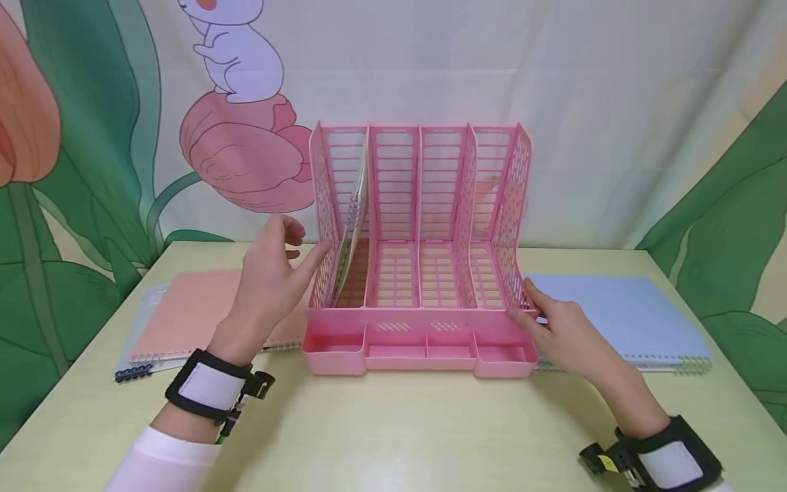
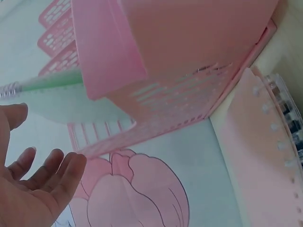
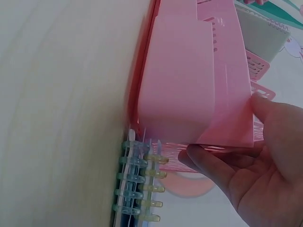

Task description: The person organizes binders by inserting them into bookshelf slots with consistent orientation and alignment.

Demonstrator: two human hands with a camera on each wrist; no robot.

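Note:
A pink file rack (image 1: 421, 321) with upright dividers and small front trays stands mid-table. In its leftmost slot a spiral notebook (image 1: 354, 225) leans against a divider. My left hand (image 1: 267, 280) is raised beside the rack's left wall, fingers loosely bent and holding nothing; the left wrist view shows a gap between its fingertips and the notebook. With my right hand (image 1: 568, 335) I grip the rack's right front corner. In the right wrist view the thumb (image 3: 260, 106) lies on the front panel's upper edge and the fingers are around the end.
Left of the rack lie a peach spiral notebook (image 1: 197, 301) and a pale notebook (image 1: 143, 321) under it. A blue spiral notebook (image 1: 609, 314) lies to the right, its coils at the near edge. Behind the table hangs a printed curtain (image 1: 418, 61).

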